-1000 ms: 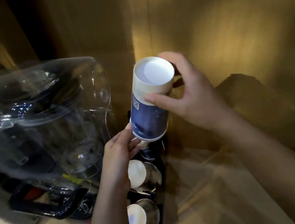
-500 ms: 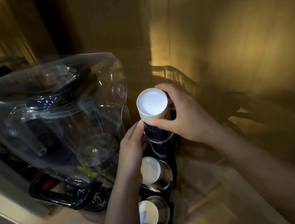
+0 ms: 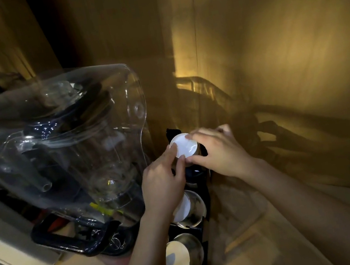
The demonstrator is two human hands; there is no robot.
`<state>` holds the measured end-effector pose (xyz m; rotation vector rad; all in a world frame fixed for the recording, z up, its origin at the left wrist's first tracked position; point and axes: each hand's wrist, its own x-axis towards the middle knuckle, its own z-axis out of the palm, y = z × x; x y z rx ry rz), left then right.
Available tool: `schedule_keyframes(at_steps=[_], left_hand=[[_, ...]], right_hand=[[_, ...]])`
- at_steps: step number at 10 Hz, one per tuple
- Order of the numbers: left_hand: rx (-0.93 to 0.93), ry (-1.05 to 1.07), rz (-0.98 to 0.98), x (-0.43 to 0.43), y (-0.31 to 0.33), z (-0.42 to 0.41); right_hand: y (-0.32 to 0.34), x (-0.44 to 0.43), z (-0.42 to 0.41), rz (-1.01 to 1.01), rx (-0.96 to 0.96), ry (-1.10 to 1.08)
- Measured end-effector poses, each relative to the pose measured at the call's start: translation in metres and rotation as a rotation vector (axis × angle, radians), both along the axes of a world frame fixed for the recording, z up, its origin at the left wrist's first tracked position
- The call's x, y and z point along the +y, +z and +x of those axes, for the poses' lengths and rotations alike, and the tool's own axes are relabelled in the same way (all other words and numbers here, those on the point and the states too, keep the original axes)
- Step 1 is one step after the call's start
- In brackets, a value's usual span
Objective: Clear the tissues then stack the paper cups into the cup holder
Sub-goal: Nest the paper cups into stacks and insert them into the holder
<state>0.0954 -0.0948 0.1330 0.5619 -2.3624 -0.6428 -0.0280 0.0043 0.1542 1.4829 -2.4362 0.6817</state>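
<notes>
The scene is dim and amber-toned, with the brightest patch a warm glow on the wooden wall at upper right and a narrow hot streak low near the corner, while the upper left falls off to near black. Long soft shadows of the arms stretch across that wall, and the white cup bottom is the one spot close to overexposed. The clear plastic cover at left carries smeared glints and motion blur, and straight lines bow at the wide-angle edges.
</notes>
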Motion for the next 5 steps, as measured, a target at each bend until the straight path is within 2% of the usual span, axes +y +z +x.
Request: schedule_keyframes(at_steps=[2,3,5], left_hand=[[-0.005,-0.041,0.035,0.009,-0.002,-0.004],[-0.009,-0.016,-0.028,0.010,0.006,-0.009],[0.043,-0.056,-0.101,0.018,0.042,-0.031]], right_hand=[[0.006,0.004,0.000,0.057,-0.035,-0.007],[0.013,0.012,0.001,0.122,-0.093,0.040],[0.054,0.043,-0.009,0.050,-0.114,-0.029]])
